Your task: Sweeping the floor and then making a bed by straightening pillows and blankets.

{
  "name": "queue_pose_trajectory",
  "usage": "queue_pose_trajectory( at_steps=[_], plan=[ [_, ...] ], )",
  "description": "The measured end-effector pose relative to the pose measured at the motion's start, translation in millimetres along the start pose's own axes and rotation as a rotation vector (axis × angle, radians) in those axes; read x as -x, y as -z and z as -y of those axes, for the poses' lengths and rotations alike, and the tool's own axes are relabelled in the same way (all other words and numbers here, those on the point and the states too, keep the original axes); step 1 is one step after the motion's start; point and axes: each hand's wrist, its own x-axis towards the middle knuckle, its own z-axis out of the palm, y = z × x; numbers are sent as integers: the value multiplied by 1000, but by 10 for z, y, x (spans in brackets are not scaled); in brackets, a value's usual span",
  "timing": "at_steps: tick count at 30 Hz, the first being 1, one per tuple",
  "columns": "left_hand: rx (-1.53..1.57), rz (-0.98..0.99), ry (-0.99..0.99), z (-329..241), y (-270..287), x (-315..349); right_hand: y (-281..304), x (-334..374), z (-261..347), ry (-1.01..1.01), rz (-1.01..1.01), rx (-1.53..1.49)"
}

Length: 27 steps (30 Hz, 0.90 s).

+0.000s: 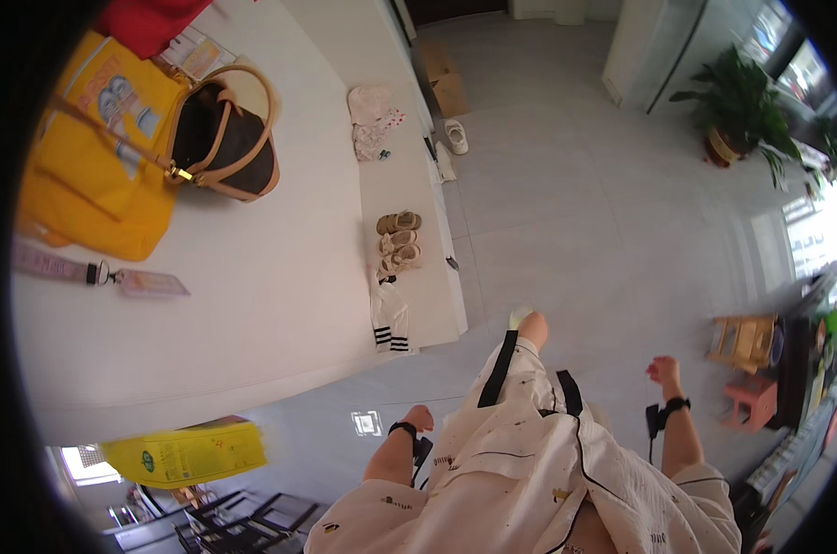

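My left hand (419, 417) hangs at my left side, loosely curled, with nothing visible in it. Nearest to it is the corner of a white shelf, with white socks (391, 319) striped in black. On my right, my right hand (663, 369) hangs over the grey floor (584, 212), its fingers slightly bent and apart, holding nothing. A black band with a small device circles each wrist. Beyond the socks stand small beige shoes (400, 242) and a pair of brown sandals (399, 222). Folded pale pink clothing (372, 115) lies at the shelf's far end.
A brown handbag (238, 152), a yellow bag (114, 175) and a lanyard card (150, 283) lie on the white surface at left. A wooden stool (743, 342) and pink stool (751, 403) stand right. Farther off are a potted plant (741, 120), cardboard box (446, 83) and white shoe (456, 137).
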Motion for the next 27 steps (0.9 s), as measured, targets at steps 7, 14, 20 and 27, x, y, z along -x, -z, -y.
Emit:
queue_pose_trajectory(
  at_steps=[7, 14, 20, 27],
  plan=[
    [-735, 262, -228, -1489, 796, -634, -518, -1325, 2004, 194, 138, -89],
    [-18, -702, -419, -4470, 2691, -409, -775, -1756, 2333, 313, 640, 673],
    [297, -844, -420, -5456, 3562, -547, -957, -2805, 3311, 345, 604, 995],
    [386, -410, -2, -5326, 3351, -1087, -1724, -4487, 5532, 389, 535, 709]
  ],
)
